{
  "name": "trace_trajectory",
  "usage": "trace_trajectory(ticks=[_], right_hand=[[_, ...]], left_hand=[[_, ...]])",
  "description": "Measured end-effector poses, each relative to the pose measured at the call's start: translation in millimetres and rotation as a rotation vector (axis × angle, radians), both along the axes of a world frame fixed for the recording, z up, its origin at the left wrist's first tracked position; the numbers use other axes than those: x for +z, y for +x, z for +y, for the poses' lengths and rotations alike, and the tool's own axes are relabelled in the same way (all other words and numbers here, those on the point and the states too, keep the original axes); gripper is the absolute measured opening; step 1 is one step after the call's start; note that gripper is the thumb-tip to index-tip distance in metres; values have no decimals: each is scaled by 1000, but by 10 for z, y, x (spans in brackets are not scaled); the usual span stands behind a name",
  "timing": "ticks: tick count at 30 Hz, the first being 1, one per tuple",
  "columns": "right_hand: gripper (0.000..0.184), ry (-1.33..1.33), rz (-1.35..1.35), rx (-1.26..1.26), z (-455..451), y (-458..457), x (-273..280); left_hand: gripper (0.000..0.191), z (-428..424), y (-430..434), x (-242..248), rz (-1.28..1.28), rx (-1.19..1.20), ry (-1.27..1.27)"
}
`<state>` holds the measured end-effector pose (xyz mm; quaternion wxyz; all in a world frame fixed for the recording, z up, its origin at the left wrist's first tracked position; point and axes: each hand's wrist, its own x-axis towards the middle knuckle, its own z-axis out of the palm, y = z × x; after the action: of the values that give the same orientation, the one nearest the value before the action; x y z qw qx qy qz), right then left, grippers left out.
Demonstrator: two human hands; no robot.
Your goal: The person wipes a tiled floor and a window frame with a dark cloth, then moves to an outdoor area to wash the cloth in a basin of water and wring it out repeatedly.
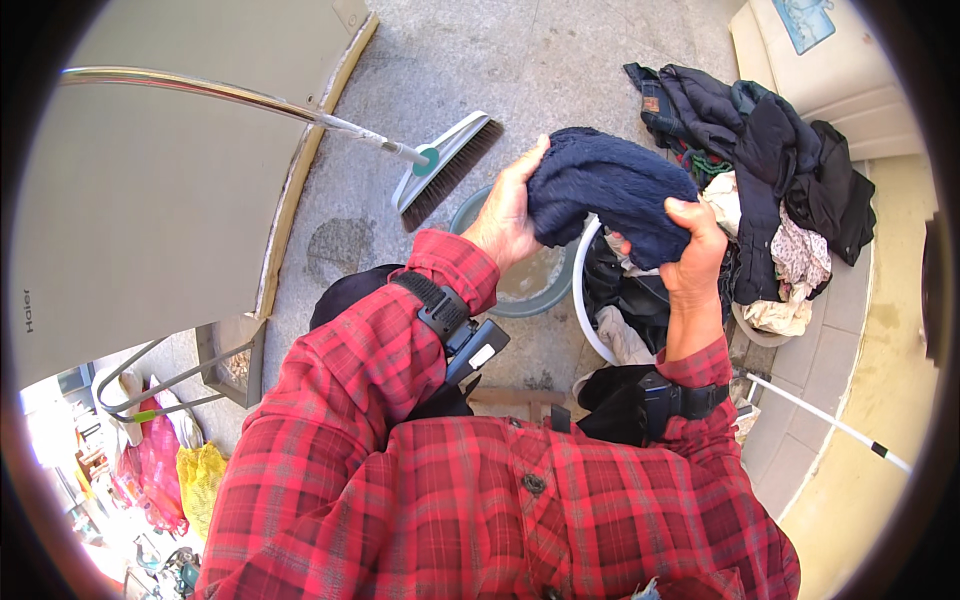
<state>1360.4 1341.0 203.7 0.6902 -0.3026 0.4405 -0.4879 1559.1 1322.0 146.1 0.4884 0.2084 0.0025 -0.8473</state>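
A dark blue fuzzy cloth item [607,187] is stretched between my two hands, above a basin and a tub. My left hand [510,214] grips its left end, and my right hand [694,244] grips the right end with the thumb on top. Below the cloth, a grey-green basin [517,307] holds murky water. Just to its right stands a white-rimmed tub [583,300] with dark and pale clothes [626,334] in it. The cloth covers part of both containers.
A broom [446,172] leans across a grey Haier appliance [172,195] on my left. Piled clothes [772,157] lie at right, near a cream-coloured piece of furniture [832,82]. A long-handled dustpan [232,360], mesh bags [201,476] and a white pole [832,424] lie lower down.
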Motion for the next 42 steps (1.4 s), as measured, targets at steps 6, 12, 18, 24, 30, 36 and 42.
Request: trace_trajectory(ticks=[6, 12, 18, 24, 30, 36, 42], right_hand=[[70, -784, 951, 160, 57, 214, 12], [87, -764, 1234, 155, 276, 595, -274], [74, -602, 1080, 140, 221, 593, -539], [47, -481, 886, 81, 229, 623, -595], [37, -319, 783, -18, 184, 619, -685], [37, 141, 264, 17, -2, 396, -725], [33, 236, -73, 29, -177, -87, -632]], left_hand=[[21, -8, -27, -80, -288, 47, -129], [20, 197, -130, -113, -578, -32, -245], [34, 237, -47, -226, -897, -145, -497], [50, 300, -133, -195, -966, -136, -206], [41, 306, -185, -226, -1037, -176, -198], [39, 283, -175, -162, -1349, -262, -462], [34, 122, -50, 84, -692, -29, -75]])
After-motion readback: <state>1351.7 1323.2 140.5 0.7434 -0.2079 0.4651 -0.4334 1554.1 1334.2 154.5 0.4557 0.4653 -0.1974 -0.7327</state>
